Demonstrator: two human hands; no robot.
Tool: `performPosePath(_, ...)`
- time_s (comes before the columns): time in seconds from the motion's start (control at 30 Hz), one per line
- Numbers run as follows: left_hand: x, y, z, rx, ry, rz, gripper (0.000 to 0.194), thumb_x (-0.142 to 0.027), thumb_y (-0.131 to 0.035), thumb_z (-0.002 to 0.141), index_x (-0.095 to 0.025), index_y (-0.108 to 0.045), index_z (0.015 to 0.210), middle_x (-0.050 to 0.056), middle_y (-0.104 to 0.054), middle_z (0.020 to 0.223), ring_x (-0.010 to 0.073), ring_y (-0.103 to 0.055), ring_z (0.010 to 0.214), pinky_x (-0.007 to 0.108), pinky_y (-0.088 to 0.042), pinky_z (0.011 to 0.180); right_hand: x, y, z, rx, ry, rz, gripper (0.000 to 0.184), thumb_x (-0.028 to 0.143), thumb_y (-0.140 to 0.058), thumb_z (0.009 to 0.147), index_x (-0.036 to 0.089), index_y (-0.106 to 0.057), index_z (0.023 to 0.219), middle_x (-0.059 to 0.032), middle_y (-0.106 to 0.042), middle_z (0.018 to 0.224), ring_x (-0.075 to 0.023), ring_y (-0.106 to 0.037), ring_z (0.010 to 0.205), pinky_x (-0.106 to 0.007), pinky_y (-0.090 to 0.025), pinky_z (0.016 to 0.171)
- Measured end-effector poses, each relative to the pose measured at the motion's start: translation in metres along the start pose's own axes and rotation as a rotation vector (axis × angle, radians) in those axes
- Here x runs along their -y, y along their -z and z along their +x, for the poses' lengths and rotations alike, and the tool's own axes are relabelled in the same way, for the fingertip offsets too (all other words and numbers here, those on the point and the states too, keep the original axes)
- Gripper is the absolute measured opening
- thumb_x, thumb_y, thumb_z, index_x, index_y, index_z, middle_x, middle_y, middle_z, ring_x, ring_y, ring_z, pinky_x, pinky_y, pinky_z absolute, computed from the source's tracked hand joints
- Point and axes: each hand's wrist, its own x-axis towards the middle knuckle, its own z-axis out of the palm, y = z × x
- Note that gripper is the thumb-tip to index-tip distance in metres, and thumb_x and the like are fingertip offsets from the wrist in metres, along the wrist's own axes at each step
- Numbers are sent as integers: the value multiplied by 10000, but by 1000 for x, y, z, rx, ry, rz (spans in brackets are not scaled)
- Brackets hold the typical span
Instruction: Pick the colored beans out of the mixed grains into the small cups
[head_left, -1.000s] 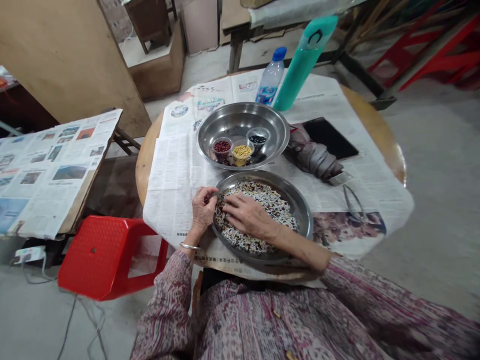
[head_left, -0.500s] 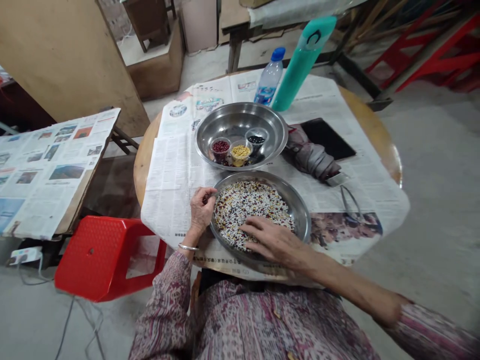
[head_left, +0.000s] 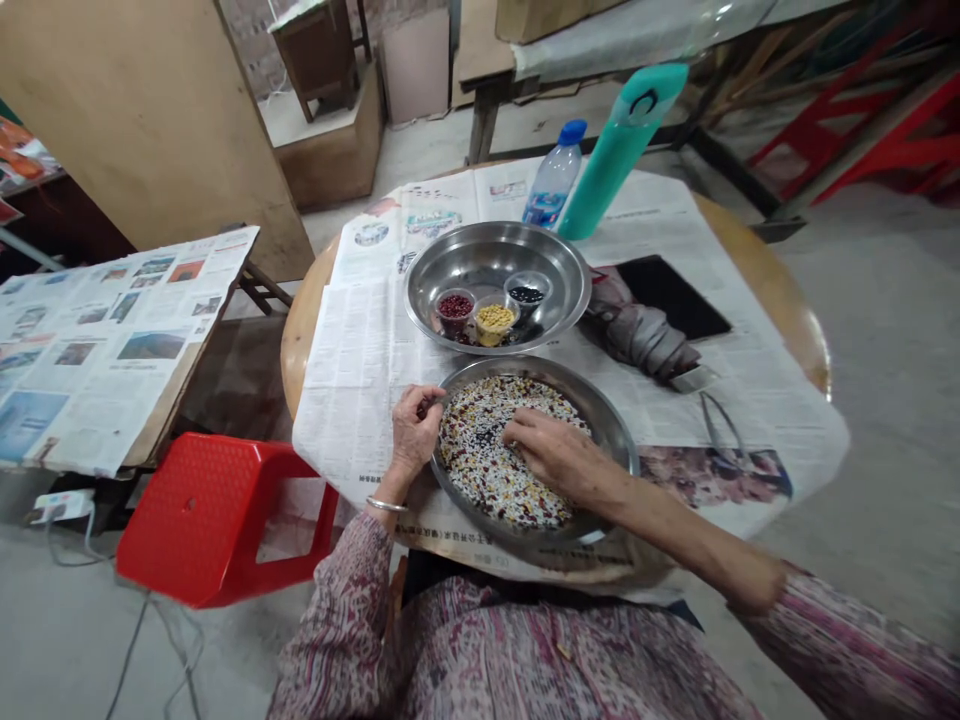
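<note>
Newspaper (head_left: 345,370) is covering most of the round wooden counter (head_left: 300,330) in the middle of the frame, while a second newspaper-covered table (head_left: 97,350) is standing at the left edge, with a red plastic stool (head_left: 199,520) sitting below it at the lower left. Just below the frame's centre, a shallow metal pan (head_left: 613,430) is resting on the paper, and a speckled mix of grains and beans (head_left: 487,490) is spreading over its bottom, white pieces mingling with dark red, yellow and black ones. My right hand (head_left: 559,452) is reaching into the pan from the lower right, its fingers bunching narrowly with their tips at the mix; I cannot tell whether they are pinching anything. My left hand (head_left: 417,430) is curling at the pan's left rim, thumb and fingers drawing close together, and I cannot tell what it is holding; a silver bracelet (head_left: 387,505) is circling that wrist. Just above the pan, a deeper metal basin (head_left: 495,240) is holding three clear cups: red beans (head_left: 454,305) at left, yellow beans (head_left: 495,318) in the middle, black beans (head_left: 526,295) at right. Behind it, a blue-capped bottle (head_left: 553,185) and a tall teal bottle (head_left: 622,150) are standing side by side. Right of the basin, a folded grey umbrella (head_left: 645,340) is lying beside a flat black object (head_left: 675,295).
</note>
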Motion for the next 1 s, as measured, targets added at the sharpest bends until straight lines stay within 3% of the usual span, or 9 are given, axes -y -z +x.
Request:
performPosePath(0.17, 0, 0, 0, 1, 9, 13, 238, -25, -572, 783, -193, -705, 887, -11, -582, 817, 122, -540, 730, 235, -431, 704, 8, 1, 10, -14, 51, 131, 390, -63, -451, 767, 188, -676, 963, -67, -639, 908, -195, -604, 882, -295, -494, 783)
performPosePath(0.3, 0, 0, -1, 1, 2, -9, 230, -32, -567, 788, -188, -703, 888, -14, -575, 811, 116, -533, 719, 231, -424, 697, 5, 8, 24, -33, 29, 214, 260, 44, -497, 864, 193, -692, 952, -69, -699, 924, -191, -646, 849, -309, -502, 791)
performPosePath(0.4, 1, 0, -1, 5, 0, -20, 225, -34, -570, 787, -186, -703, 887, -17, -566, 801, 114, -520, 707, 230, -415, 685, 6, 22, 34, -53, -37, 244, 172, 173, -534, 931, 190, -701, 891, -73, -732, 896, -202, -676, 823, -326, -504, 779)
performPosePath(0.6, 1, 0, -1, 0, -11, -55, 225, -34, -577, 780, -184, -707, 884, -19, -547, 788, 113, -502, 698, 231, -404, 671, 6, 58, 65, -151, -172, 315, 154, 276, -591, 916, 216, -730, 890, -57, -773, 897, -212, -706, 815, -343, -515, 759)
performPosePath(0.77, 3, 0, -1, -4, 0, -51, 238, -31, -574, 767, -189, -710, 881, -19, -544, 785, 114, -497, 699, 233, -400, 668, -12, 77, 107, -268, -299, 227, 178, 298, -595, 908, 225, -756, 928, -66, -782, 946, -240, -712, 851, -374, -524, 786)
performPosePath(1.0, 4, -1, -1, -3, 28, -29, 242, -39, -575, 764, -197, -715, 881, -15, -555, 799, 117, -505, 709, 233, -411, 674, -23, 81, 168, -100, -408, -45, 276, 258, -555, 925, 216, -783, 1075, -109, -766, 1066, -279, -677, 995, -397, -484, 804)
